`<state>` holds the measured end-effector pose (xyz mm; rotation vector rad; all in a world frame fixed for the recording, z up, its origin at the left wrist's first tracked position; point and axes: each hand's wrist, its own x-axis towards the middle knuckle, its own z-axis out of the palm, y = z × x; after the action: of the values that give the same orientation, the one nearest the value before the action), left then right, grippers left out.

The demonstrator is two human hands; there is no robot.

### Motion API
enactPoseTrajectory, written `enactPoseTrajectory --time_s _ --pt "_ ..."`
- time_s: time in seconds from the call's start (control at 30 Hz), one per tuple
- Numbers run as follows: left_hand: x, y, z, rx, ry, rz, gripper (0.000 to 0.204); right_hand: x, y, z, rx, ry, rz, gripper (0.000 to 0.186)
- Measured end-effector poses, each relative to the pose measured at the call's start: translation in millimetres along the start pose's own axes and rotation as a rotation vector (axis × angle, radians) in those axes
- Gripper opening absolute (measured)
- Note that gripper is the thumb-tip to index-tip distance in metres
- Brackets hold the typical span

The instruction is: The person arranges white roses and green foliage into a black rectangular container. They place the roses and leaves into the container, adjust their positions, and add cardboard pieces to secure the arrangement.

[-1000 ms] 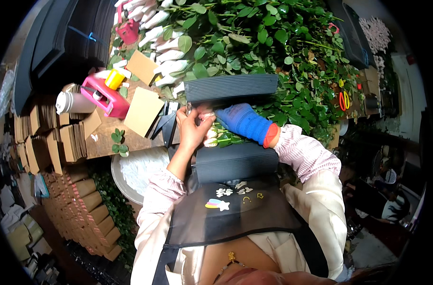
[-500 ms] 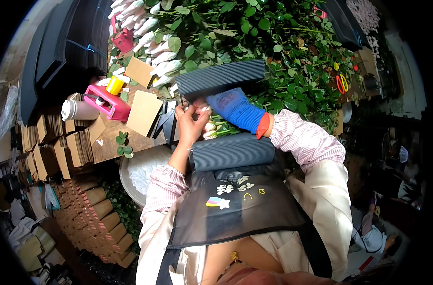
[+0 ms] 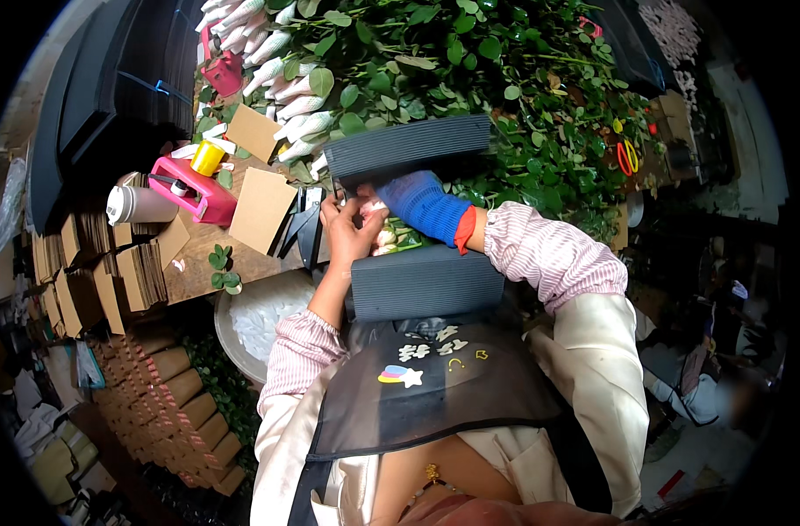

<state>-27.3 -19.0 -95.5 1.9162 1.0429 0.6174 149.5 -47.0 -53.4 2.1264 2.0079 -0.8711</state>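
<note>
My bare left hand [image 3: 353,223] is closed on pale pink rose buds [image 3: 382,233] between two ribbed dark grey pads [image 3: 409,145], [image 3: 426,282]. My right hand [image 3: 417,203], in a blue glove with a red cuff, is beside it, its fingertips hidden at the underside of the upper pad. Green stems run rightward under the glove. Black scissors [image 3: 302,223] and tan cardboard pieces [image 3: 258,215] lie left of my left hand. Behind the upper pad are leafy rose stems [image 3: 505,79] with white-netted heads [image 3: 299,123].
At left are a pink container [image 3: 211,197], white cup [image 3: 137,204], cardboard stacks [image 3: 137,272] and black sheets [image 3: 119,88]. A tub of white pieces [image 3: 246,324] is below the table edge [image 3: 189,280]. Orange-yellow scissors [image 3: 626,153] lie right. A co-worker [image 3: 698,390] is at lower right.
The whole view has shifted slightly. Both hands stay at the buds between the pads, with the gloved hand a little further leftward. The co-worker at right has come more into view.
</note>
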Motion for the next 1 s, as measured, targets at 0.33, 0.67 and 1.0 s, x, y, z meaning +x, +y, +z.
enactPoseTrajectory --time_s 0.33,0.67,1.0 --pt "5.8 -6.0 -2.1 0.102 -0.058 0.030 0.039 -21.5 -11.0 -13.2 -0.009 0.144 -0.096 0.045" --pt "29.1 6.6 -84.7 0.069 -0.009 0.060 0.045 -101.3 -13.0 -83.1 0.294 0.268 -0.530 0.062" --pt "245.0 53.1 -347.2 1.057 0.833 0.177 0.071 -140.6 -31.8 -43.9 0.066 0.087 -0.495 0.054"
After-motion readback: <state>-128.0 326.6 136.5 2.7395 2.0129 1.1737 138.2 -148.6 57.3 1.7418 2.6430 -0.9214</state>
